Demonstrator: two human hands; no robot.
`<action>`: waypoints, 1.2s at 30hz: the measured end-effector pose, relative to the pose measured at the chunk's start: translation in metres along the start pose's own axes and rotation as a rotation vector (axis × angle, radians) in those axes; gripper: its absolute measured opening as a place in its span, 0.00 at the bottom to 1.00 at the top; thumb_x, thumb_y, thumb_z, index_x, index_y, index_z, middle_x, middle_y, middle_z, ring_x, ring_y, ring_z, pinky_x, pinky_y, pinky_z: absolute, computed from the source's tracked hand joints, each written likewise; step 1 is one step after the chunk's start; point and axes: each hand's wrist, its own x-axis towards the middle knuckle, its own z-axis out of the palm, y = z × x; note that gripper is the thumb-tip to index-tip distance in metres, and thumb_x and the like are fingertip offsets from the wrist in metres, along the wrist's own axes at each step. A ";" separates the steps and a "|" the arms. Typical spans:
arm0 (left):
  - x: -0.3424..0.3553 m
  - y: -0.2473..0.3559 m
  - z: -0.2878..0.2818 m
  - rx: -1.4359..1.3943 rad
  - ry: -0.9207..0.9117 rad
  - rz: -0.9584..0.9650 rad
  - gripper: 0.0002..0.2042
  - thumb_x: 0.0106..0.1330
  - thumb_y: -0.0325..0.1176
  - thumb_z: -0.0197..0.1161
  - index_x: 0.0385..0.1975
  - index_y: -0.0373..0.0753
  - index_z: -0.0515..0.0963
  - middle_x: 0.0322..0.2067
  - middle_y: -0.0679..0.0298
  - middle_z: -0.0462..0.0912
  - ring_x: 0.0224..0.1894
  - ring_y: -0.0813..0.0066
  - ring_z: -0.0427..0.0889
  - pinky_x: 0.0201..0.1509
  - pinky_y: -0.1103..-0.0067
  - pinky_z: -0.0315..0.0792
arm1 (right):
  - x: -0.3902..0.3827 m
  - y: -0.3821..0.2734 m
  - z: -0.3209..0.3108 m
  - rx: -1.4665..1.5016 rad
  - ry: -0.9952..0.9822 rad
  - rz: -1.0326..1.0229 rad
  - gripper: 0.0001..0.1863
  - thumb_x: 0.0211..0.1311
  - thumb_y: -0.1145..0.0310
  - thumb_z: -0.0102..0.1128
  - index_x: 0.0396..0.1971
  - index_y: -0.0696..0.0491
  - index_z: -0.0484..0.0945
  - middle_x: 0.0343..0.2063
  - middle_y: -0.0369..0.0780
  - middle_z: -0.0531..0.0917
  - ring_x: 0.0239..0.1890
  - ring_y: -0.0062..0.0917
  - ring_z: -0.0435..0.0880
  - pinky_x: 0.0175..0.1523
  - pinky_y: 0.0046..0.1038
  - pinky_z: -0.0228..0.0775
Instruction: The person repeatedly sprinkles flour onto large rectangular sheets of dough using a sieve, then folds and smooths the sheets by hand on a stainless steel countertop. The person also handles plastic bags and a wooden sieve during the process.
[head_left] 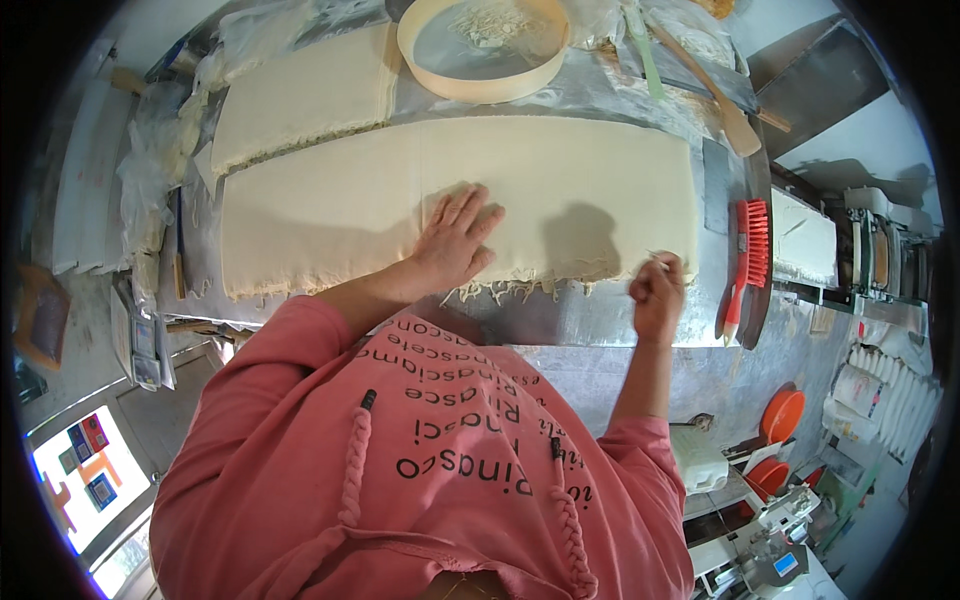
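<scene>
A long, folded sheet of pale dough [360, 170] lies across the metal worktable [590, 322], its near edge ragged with loose shreds [500, 288]. My left hand [455, 230] rests flat on the middle of the sheet, fingers apart. At the sheet's right near corner, my right hand [655, 295] is closed, with a small pale scrap, apparently dough, pinched at the fingertips. A second, shorter dough stack [300, 85] lies behind at the back left.
A round sieve [483, 75] with flakes sits at the back, beside wooden [735, 125] and green [645, 60] utensils. A red brush [750, 250] and metal scraper [716, 185] lie at the right. Plastic bags [150, 180] bunch at the left; machinery [880, 250] stands far right.
</scene>
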 end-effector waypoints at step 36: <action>0.029 0.062 0.027 -0.240 -0.034 0.473 0.25 0.57 0.42 0.56 0.55 0.42 0.66 0.60 0.57 0.60 0.65 0.59 0.52 0.67 0.61 0.46 | 0.008 0.041 0.031 -1.382 -0.459 -0.802 0.05 0.46 0.76 0.53 0.22 0.54 0.67 0.26 0.44 0.70 0.31 0.40 0.71 0.35 0.37 0.64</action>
